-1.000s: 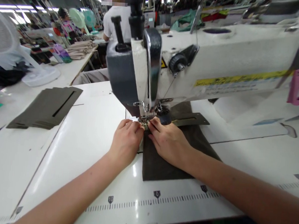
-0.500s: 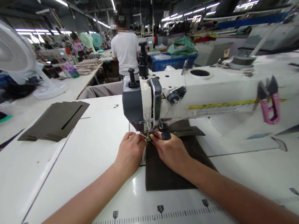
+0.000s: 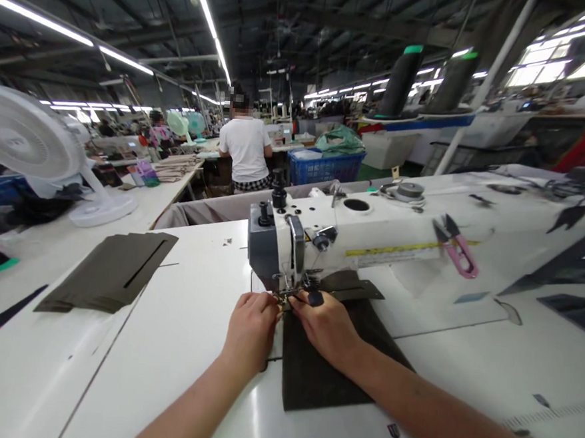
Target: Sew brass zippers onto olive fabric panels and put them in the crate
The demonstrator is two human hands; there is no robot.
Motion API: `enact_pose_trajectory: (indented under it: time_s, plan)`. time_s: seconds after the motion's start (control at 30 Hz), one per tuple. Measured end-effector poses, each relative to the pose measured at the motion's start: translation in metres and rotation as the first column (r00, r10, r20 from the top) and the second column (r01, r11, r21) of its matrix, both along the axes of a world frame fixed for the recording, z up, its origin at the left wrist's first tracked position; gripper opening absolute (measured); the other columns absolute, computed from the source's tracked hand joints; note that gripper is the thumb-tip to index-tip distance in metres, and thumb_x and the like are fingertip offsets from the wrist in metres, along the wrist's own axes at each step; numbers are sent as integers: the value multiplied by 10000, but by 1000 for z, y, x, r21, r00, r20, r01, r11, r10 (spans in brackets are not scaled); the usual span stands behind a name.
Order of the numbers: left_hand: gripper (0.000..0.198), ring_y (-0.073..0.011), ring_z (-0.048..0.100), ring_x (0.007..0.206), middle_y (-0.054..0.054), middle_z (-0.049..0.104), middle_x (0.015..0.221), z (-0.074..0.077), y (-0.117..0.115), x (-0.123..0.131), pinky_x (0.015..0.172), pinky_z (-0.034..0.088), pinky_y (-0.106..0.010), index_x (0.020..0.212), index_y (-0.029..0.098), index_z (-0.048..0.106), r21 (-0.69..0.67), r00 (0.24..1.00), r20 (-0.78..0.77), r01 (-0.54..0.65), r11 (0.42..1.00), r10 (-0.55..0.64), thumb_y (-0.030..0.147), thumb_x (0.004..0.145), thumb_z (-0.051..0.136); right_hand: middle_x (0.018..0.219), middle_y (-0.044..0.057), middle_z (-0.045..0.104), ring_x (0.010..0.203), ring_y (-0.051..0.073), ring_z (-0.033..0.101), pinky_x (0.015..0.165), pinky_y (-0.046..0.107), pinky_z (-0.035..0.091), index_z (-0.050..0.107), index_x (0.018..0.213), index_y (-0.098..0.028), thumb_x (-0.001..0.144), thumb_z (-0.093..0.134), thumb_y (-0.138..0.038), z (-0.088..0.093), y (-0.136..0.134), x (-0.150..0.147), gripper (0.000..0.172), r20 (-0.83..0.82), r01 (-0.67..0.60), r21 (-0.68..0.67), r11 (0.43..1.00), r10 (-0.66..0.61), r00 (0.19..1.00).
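Observation:
A dark olive fabric piece (image 3: 321,381) lies flat under the head of a white sewing machine (image 3: 290,245). My right hand (image 3: 328,325) rests on it, fingers closed on the cloth close by the needle. At the cloth's left edge, my left hand (image 3: 251,326) is closed, its fingertips pinched just before the presser foot; what they grip is too small to make out. A smaller slitted strip (image 3: 352,288) of the same cloth sits behind my right hand. The black knob-like part beside my right fingers partly covers them.
Left on the table is a stack of olive fabric pieces (image 3: 108,269). Pink-handled thread snips (image 3: 460,254) hang on the machine arm. A white fan (image 3: 32,141) stands at far left. Beyond the table are a person in a white shirt (image 3: 244,149) and a blue crate (image 3: 326,168).
The camera view has tilted up, so the table and machine sit lower and thread cones show at upper right. Both hands keep their place at the needle, with little visible movement of the cloth.

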State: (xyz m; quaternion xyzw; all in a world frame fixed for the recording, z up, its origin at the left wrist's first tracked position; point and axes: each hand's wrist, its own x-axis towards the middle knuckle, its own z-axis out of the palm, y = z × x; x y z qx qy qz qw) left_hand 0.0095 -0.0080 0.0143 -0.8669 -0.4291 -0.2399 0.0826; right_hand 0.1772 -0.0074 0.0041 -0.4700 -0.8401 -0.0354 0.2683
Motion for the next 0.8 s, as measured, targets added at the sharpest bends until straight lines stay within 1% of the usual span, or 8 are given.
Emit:
enact_pose_trajectory:
  time_s: [0.17, 0.3, 0.37, 0.43, 0.53, 0.6, 0.7, 0.8]
  plan:
    - [146, -191, 573, 836, -55, 607, 888, 10, -5, -2, 870, 411, -413, 825, 163, 605, -95, 1000, 20, 1, 995, 1, 133, 845, 465, 978, 114, 645, 918, 223, 586, 805, 337, 459, 619, 964, -127, 807, 537, -166, 9, 1, 11, 182, 72, 58, -29, 998, -56, 996]
    - [102, -212, 559, 903, -51, 607, 948, 20, -18, -5, 944, 345, -463, 877, 182, 620, -160, 1000, 18, -1, 987, 4, 174, 818, 537, 989, 146, 646, 898, 273, 595, 774, 386, 486, 637, 954, -119, 772, 591, -251, 18, -31, 22, 230, 215, 183, -27, 983, -173, 961]
    - [92, -218, 551, 900, -44, 605, 943, 23, -25, -7, 913, 366, -453, 860, 192, 627, -189, 1000, 5, -6, 982, 7, 160, 790, 575, 921, 132, 666, 824, 281, 610, 692, 384, 513, 643, 962, -135, 756, 594, -352, 18, -57, 24, 303, 258, 108, -9, 994, -102, 961]
    - [99, -221, 541, 890, -41, 602, 938, 24, -31, -8, 873, 388, -437, 840, 199, 630, -207, 1000, -5, -9, 978, 8, 137, 778, 582, 1015, 146, 652, 839, 280, 617, 675, 364, 525, 626, 1024, -127, 770, 556, -386, 14, -80, 25, 369, 285, -60, 82, 995, 35, 958]
    - [117, -225, 527, 910, -45, 593, 961, 23, -35, -10, 861, 390, -431, 850, 206, 631, -204, 1000, 4, -1, 979, 2, 133, 791, 562, 1199, 153, 561, 1041, 255, 564, 812, 306, 501, 550, 1161, -96, 795, 496, -178, 2, -99, 27, 380, 285, -237, 192, 952, 177, 942]
    - [131, -221, 526, 922, -42, 590, 967, 21, -34, -12, 876, 379, -432, 873, 212, 631, -203, 1000, 18, 15, 979, -12, 136, 799, 553, 1238, 158, 529, 1151, 238, 489, 901, 286, 460, 482, 1237, -65, 768, 489, -113, -6, -103, 28, 471, 221, -273, 147, 951, 238, 946]
    - [148, -211, 529, 943, -34, 586, 989, 19, -33, -14, 921, 350, -449, 913, 224, 629, -210, 999, 31, 40, 977, -34, 156, 801, 560, 1285, 176, 478, 1197, 236, 443, 962, 303, 418, 428, 1279, -25, 767, 510, -188, -8, -107, 30, 544, 39, -281, -52, 958, 283, 958]
    - [191, -211, 523, 975, -44, 578, 1029, 19, -37, -15, 940, 341, -456, 971, 224, 618, -188, 996, 68, 61, 980, -49, 158, 814, 532, 1158, 126, 596, 1084, 213, 546, 921, 302, 444, 576, 1139, -107, 853, 420, -234, 7, -107, 32, 350, -260, -260, -226, 939, 200, 945]
